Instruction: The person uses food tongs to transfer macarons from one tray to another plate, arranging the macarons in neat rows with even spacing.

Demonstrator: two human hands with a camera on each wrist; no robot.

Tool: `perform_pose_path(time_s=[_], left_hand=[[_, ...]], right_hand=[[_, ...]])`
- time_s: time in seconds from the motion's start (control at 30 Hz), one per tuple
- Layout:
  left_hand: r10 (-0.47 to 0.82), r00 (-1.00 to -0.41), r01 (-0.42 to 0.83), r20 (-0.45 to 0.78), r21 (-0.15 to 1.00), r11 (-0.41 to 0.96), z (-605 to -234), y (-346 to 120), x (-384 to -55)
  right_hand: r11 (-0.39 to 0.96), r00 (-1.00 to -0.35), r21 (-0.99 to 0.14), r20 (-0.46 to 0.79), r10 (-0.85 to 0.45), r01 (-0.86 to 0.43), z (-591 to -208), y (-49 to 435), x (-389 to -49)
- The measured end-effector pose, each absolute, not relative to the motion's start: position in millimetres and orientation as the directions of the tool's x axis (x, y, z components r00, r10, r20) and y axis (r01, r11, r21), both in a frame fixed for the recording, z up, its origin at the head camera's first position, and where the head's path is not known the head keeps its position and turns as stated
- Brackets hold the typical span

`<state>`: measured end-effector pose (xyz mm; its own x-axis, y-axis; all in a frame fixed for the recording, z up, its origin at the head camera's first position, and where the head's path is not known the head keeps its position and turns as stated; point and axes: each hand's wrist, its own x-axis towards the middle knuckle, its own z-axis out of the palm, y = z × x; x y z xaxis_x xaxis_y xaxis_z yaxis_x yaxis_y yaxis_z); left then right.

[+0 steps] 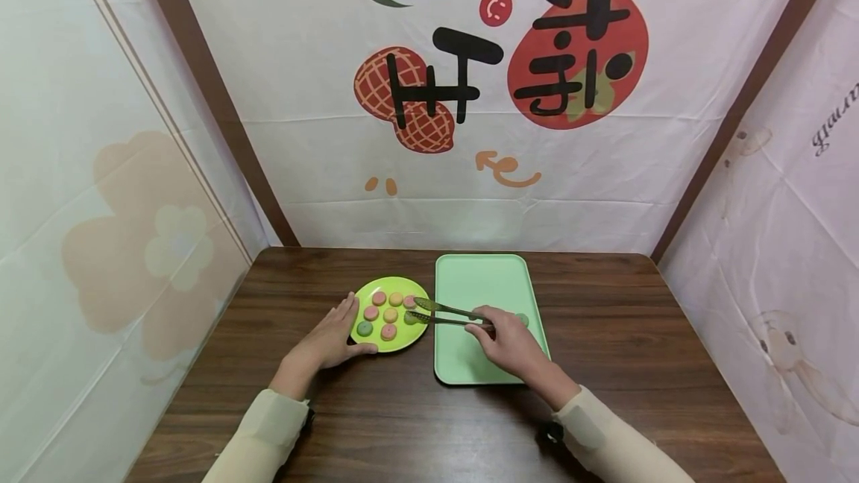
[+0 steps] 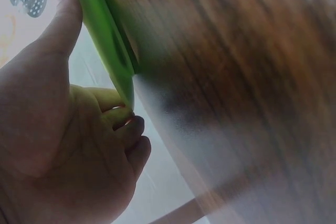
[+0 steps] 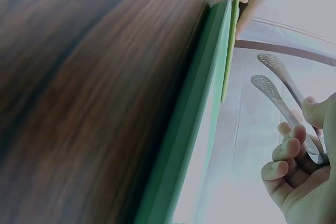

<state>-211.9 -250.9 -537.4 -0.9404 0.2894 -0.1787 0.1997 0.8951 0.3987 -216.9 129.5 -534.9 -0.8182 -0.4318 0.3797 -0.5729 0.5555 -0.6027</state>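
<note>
My left hand [image 1: 330,335] holds the left edge of a lime-green round plate [image 1: 403,346], thumb along the near rim and fingers along the far left side. Several pink, yellow and green macarons lie on the plate, among them a yellow macaron [image 1: 391,315] in the middle. My right hand [image 1: 508,340] grips a pair of metal tongs [image 1: 451,309] above a mint-green tray [image 1: 479,274]. The tongs' perforated tips are spread over the plate's right side, near a pink macaron [image 1: 408,302] and a green macaron [image 1: 410,317]. Whether they touch either is unclear.
On the tray, a green macaron [image 1: 522,319] sits just right of my right hand, which partly covers the tray. Plate and tray stand side by side on a dark wooden table [image 1: 604,334]. Printed cloth walls [image 1: 322,170] enclose the back and both sides.
</note>
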Motion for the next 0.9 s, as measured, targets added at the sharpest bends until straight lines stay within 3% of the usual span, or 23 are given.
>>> perform_pose_path(time_s=[0.9], left_hand=[[0.280, -0.946, 0.191, -0.166, 0.414, 0.890, -539.9, -252.1, -212.6]], right_hand=[[0.594, -0.862, -0.624, 0.375, -0.342, -0.507, -527.6, 180.8, -206.6]])
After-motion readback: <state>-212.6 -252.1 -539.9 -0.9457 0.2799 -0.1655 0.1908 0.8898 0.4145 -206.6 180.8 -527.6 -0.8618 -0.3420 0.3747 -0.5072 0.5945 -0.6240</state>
